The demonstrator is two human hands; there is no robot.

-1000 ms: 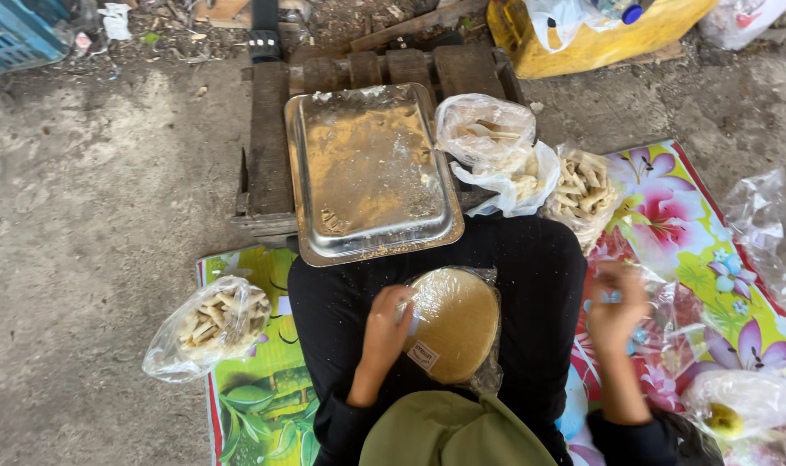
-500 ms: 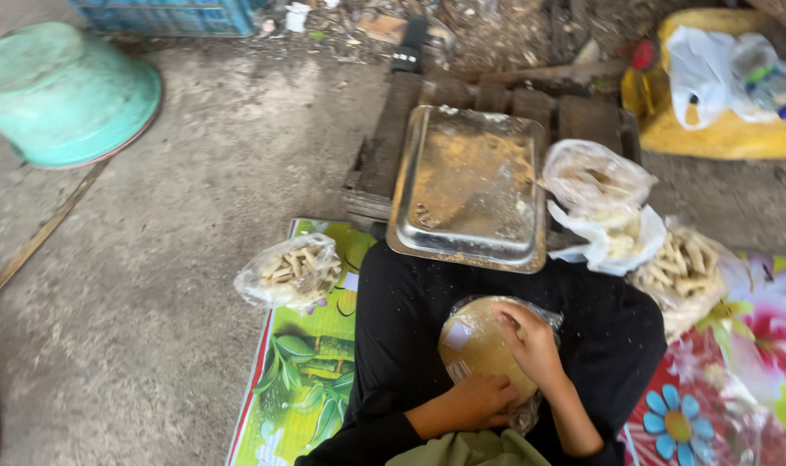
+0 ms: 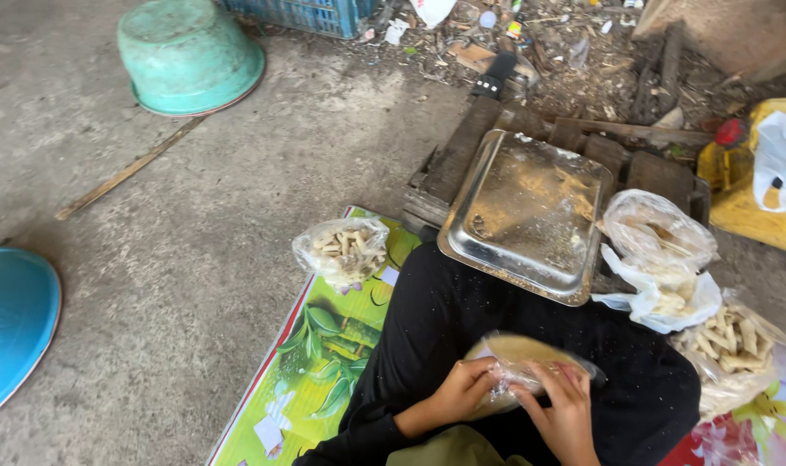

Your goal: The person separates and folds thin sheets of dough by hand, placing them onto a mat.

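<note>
A round, pale yellow flat disc wrapped in clear plastic (image 3: 521, 352) rests on my lap, over black trousers. My left hand (image 3: 460, 393) grips its near left edge. My right hand (image 3: 564, 407) lies on its near right side, fingers pinching the crinkled plastic. Just beyond my knees a dented metal tray (image 3: 531, 211), smeared with crumbs, sits tilted on a low dark wooden pallet (image 3: 462, 160).
A clear bag of short pale sticks (image 3: 341, 250) lies on the flowered mat (image 3: 315, 362) to my left. Further bags (image 3: 660, 259) of similar pieces (image 3: 734, 341) lie to the right. An upturned green basin (image 3: 190, 56), a blue basin (image 3: 13, 319), a yellow container (image 3: 760, 185) and litter surround the concrete floor.
The view has swung left, bringing the basins into sight. My right hand came over from the mat to the wrapped disc, and both hands now hold its near edge.
</note>
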